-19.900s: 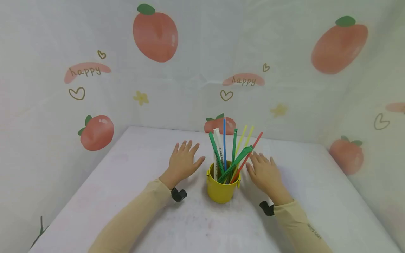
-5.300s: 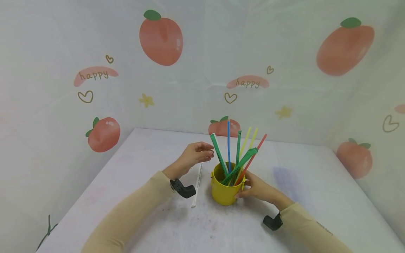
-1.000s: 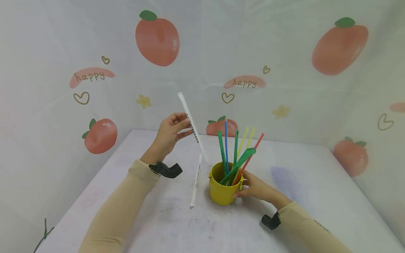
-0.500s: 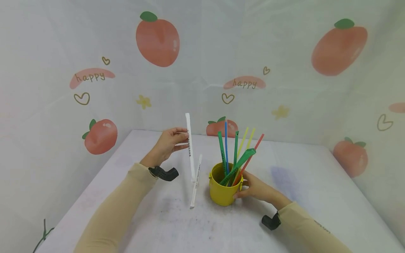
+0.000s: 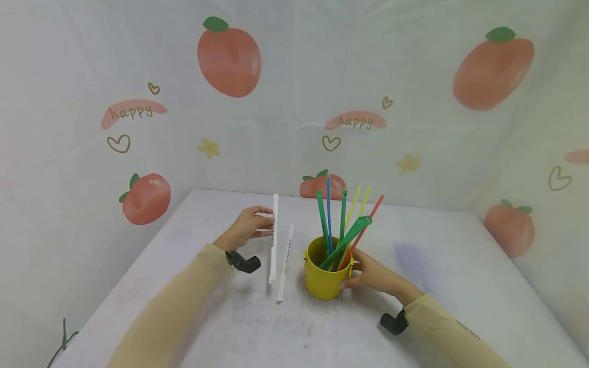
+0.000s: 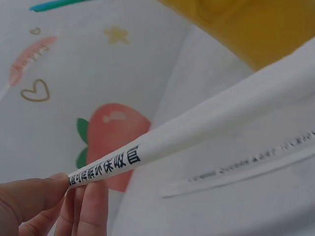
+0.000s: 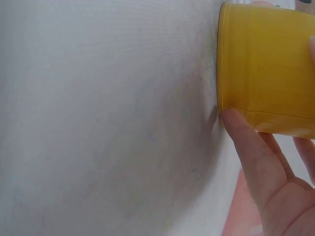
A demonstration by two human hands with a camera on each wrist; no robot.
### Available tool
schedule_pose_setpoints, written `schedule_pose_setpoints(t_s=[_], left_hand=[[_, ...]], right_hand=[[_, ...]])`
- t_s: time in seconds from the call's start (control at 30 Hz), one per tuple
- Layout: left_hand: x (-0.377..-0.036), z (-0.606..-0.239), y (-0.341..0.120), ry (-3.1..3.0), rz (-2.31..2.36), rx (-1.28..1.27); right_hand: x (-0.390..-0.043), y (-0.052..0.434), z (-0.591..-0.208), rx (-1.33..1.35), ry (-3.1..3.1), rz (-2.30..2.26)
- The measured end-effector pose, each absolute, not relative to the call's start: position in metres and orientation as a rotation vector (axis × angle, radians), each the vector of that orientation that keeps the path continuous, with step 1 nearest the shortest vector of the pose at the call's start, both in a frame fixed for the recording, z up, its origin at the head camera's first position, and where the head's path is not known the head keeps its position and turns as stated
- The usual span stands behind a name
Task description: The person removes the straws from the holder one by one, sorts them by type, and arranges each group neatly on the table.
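My left hand [image 5: 248, 227] pinches a white paper-wrapped drinking straw [image 5: 273, 255] between thumb and fingers, low over the table and left of the bucket. In the left wrist view, dark printed characters run along this straw [image 6: 197, 123]. A second white wrapped straw [image 5: 286, 263] lies on the table just to its right. My right hand [image 5: 379, 276] holds the small yellow bucket [image 5: 323, 284] at its right side; the right wrist view shows the thumb against the bucket's wall [image 7: 268, 64] near the base. Green-wrapped straws [image 5: 323, 220] and bare coloured straws stand in the bucket.
Of the bare straws, one is blue [image 5: 329, 204], one red [image 5: 376, 207] and two are yellow. The white-covered table [image 5: 294, 337] meets a curtain [image 5: 276, 133] printed with fruit at its back edge. Each wrist carries a black camera mount.
Earlier both hands lay flat and both white straws stood in the bucket. One then lay on the table; my left hand has since lowered the other beside it. My right hand stays on the bucket.
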State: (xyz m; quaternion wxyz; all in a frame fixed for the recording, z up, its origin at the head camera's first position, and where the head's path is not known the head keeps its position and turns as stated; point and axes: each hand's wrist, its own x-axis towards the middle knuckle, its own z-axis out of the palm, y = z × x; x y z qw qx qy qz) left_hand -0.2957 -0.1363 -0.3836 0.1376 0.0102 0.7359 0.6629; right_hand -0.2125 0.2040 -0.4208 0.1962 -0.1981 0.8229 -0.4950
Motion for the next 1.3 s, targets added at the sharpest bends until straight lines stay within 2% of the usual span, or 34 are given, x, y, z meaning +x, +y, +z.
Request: schedule_pose_setpoints(t_s=[0.57,1.3], left_hand=[[-0.298,-0.426,-0.119,2.208,1.646,-0.108],[-0.297,-0.429,-0.107,2.287,1.547,-0.155]], right_hand=[[-0.212,0.204,-0.42,-0.558,2.304,-1.379],[-0.213,0.204,-0.419,-0.566,2.297,-1.386]])
